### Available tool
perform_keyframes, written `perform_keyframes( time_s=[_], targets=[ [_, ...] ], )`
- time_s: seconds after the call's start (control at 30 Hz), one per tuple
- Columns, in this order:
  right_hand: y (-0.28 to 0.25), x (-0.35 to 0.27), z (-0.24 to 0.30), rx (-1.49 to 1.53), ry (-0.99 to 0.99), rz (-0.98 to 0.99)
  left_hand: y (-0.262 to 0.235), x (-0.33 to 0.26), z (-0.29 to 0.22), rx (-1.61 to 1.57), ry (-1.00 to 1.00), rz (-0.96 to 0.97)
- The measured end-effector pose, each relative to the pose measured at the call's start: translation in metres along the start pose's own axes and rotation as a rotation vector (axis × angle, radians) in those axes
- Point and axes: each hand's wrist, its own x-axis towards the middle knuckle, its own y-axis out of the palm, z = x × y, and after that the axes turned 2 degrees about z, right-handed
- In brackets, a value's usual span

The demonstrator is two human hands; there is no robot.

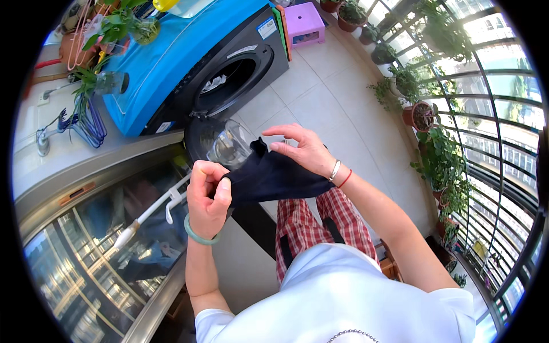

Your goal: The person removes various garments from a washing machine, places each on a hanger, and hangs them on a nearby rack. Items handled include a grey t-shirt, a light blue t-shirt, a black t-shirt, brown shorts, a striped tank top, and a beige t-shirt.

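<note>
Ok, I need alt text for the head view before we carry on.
The left hand pinches a dark navy cloth, with the right hand at its upper edge, grip unclear. Beyond stands a dark front-loading washing machine, its round door open, under a blue cover. Potted plants line the barred window at right.

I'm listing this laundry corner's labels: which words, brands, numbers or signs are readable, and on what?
None can be read.
Blue-and-white sticker, on the washing machine, near the purple stool: too small.
Pale strip, beside the round opening: too small.
White-and-blue label, machine's left end: too small.
Held dark cloth: no lettering visible.
</note>
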Motion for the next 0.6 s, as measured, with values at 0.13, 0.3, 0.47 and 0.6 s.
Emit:
perform_keyframes(
  time_s=[0.13, 0.3, 0.47, 0.6],
  targets=[
    [0.005, -0.039, 0.024, -0.054, -0.048, 0.247, 0.007, -0.046, -0.047, 0.013, 0.111, -0.048],
    [0.001, -0.070, 0.045, 0.358, 0.534, 0.471, 0.008, -0.097, -0.094, -0.046, 0.148, -0.013],
    [0.029, -0.085, 0.093, 0.115, 0.240, 0.383, 0.011, -0.149, -0.115, 0.100, 0.118, 0.118],
    [0.050, -0.104, 0.117, 0.148, 0.333, 0.554, 0.011, -0.185, -0.125, 0.227, 0.248, 0.130]
  ],
)
